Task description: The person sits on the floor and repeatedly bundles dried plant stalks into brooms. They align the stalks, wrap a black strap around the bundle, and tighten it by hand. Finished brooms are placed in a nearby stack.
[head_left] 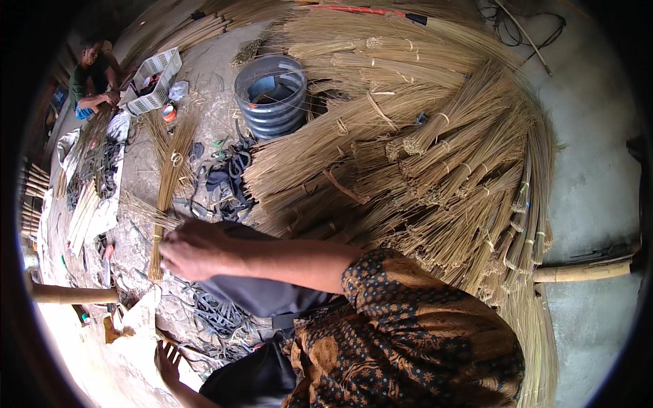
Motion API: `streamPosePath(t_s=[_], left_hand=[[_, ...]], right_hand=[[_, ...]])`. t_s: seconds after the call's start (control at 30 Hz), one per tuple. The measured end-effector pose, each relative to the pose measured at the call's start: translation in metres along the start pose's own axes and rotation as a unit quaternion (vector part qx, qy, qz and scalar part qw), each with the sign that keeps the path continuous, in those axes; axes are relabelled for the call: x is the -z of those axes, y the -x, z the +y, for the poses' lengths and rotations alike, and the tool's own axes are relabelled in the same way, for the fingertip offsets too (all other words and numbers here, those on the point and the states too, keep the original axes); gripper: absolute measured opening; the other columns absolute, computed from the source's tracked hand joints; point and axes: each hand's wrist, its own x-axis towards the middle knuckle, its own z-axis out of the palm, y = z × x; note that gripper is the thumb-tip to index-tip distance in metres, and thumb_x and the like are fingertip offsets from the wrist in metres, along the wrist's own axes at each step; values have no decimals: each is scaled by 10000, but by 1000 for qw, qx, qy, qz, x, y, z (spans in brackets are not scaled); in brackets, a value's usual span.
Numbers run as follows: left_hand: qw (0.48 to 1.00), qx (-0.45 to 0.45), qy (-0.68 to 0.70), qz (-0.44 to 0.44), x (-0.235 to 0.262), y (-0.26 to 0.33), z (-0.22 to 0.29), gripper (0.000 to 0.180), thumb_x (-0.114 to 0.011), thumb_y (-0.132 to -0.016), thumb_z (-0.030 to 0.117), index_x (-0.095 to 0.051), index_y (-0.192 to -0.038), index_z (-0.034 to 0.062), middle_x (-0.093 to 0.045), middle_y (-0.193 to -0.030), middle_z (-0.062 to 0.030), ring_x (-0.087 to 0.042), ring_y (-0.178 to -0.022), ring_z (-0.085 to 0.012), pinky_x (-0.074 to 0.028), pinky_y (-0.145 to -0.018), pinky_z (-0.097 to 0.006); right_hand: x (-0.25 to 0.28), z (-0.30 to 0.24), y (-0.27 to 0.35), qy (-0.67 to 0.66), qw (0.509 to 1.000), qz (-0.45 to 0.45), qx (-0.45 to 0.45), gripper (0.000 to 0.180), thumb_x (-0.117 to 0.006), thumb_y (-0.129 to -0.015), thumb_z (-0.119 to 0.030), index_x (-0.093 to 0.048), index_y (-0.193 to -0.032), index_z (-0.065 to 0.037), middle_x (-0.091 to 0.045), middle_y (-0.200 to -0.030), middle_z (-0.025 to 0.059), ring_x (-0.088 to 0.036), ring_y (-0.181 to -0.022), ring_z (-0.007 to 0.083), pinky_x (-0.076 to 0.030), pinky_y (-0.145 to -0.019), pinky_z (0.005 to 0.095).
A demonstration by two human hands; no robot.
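Left hand [166, 364] at seven o'clock rests open, fingers spread, on the littered floor; right hand [194, 250] closes round a loose stick bundle [165, 183] — untied at its grip. From twelve to four o'clock, tied broom-stick bundles [435, 149] lie piled — many done.

The right hand [194, 250] closes on a tied bundle of thin tan broom sticks [165, 194] lying left of the grey ribbed plastic bucket [271, 95]; the left hand [167, 362], fingers spread, rests well below the bucket.

Head view: single fisheye, worn high, facing steeply down; close above the ribbed bucket [271, 95], stick bundles right of it; rim darkened.
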Motion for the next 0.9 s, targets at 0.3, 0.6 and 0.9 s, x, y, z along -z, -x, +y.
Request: streamPosePath(t_s=[0.3, 0.6, 0.9], left_hand=[[975, 196, 53, 95, 65, 70, -104, 706, -562, -1012, 574, -412, -1584, 189, -501, -1526, -97, -558, -1318, -306, -486, -1022, -512], [974, 23, 61, 215, 68, 175, -141, 662, -573, -1040, 508, -445, -1564, 124, -617, -1432, -109, -672, -1148, -241, -540, -869, -351], [916, -15, 69, 394, -56, 346, -77, 491, -603, -1069, 367, -612, -1377, -14, -713, -1163, -80, -673, -1004, -165, -526, -875, -311]], right_hand=[[-97, -49, -17, 501, 797, 55, 333, 285, -532, -999, -246, -682, -1038, -7, -623, -1000, 153, -572, -946, 335, -496, -815, 595], [-56, -65, 4, -126, 970, -128, 161, 253, -607, -886, -195, -716, -1001, 2, -753, -902, 199, -753, -770, 345, -623, -728, 472], [-87, -123, -16, -13, 901, -305, 309, 351, -676, -967, -414, -729, -1054, -78, -749, -878, 191, -718, -897, 386, -518, -886, 493]])
